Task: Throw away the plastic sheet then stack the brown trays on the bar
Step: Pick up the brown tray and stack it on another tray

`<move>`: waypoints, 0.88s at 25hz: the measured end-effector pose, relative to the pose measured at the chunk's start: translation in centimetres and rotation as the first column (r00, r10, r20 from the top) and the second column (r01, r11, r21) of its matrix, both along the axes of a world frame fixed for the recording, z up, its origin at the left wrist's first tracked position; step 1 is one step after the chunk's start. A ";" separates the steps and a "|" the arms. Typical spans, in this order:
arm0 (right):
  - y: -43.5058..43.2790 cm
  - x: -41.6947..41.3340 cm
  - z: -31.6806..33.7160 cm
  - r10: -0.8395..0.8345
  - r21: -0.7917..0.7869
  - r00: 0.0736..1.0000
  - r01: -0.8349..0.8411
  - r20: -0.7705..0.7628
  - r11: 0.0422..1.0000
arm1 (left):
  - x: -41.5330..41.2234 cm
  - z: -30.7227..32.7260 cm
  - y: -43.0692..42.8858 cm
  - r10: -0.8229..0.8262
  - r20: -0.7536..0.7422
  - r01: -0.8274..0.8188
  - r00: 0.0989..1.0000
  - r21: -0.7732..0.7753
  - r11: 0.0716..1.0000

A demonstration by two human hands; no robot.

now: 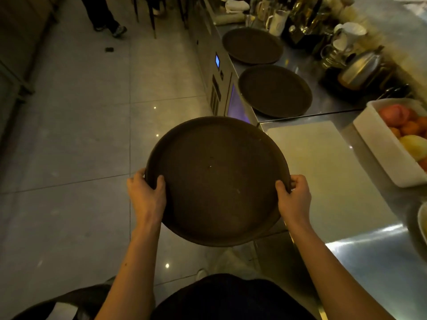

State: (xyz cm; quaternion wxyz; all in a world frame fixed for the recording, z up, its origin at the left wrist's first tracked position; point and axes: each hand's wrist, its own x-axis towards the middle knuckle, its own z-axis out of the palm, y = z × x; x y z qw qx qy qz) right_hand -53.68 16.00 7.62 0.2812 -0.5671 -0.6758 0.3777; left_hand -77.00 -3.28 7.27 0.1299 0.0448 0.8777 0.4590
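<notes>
I hold a round brown tray point(217, 179) in front of me, above the floor and just left of the steel bar point(360, 257). My left hand point(146, 192) grips its left rim and my right hand point(294, 195) grips its right rim. Two more brown trays lie flat on the bar farther away: a nearer one point(275, 91) and a farther one point(253, 46), apart from each other. No plastic sheet is visible.
A white cutting board point(323, 172) lies on the bar by the held tray. A white tub of fruit point(388, 146) stands to its right. Jugs, bottles and a kettle point(360, 68) crowd the bar's back. A person's legs point(104, 17) stand far down the tiled floor.
</notes>
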 end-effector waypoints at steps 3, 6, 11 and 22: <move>2.4 -2.0 -1.0 -0.001 -0.030 1.000 0.001 -0.004 1.000 | -2.0 -0.3 2.3 -0.016 -0.012 0.016 1.000 -0.028 0.999; 6.0 -4.7 -1.5 -0.005 -0.044 1.000 0.004 -0.007 0.999 | -4.5 0.0 6.1 -0.034 -0.024 0.032 0.999 -0.063 0.998; 12.9 -7.6 -1.5 -0.107 -0.078 0.994 0.105 -0.030 0.991 | -8.4 1.7 15.3 -0.070 -0.061 0.062 0.996 -0.122 0.991; 22.6 -10.8 -0.9 -0.230 -0.089 0.973 0.231 0.019 0.969 | -14.1 0.2 28.7 -0.263 -0.047 0.255 0.964 -0.134 0.958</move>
